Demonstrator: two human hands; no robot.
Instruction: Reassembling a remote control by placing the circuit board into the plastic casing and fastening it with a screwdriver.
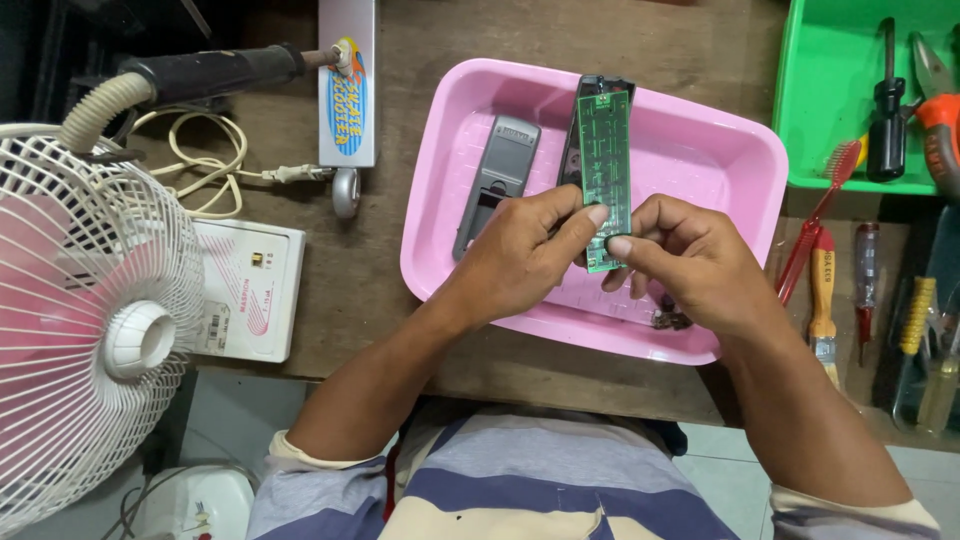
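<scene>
Both hands hold a long green circuit board (606,160) upright over a pink plastic tray (735,150). My left hand (525,250) grips the board's lower left edge, and a black remote housing (573,150) shows behind the board on that side. My right hand (690,260) pinches the board's bottom end between thumb and forefinger. A grey remote cover (497,180) lies face down in the tray, just left of my left hand. Something small and dark (672,320) lies in the tray under my right wrist.
A white table fan (90,320) stands at the left, beside a white box-shaped device (250,290) and a coiled cream cable (200,160). A green tray (850,90) with a screwdriver and pliers sits at the far right. Screwdrivers, a red toothbrush (825,195) and a brush lie right of the pink tray.
</scene>
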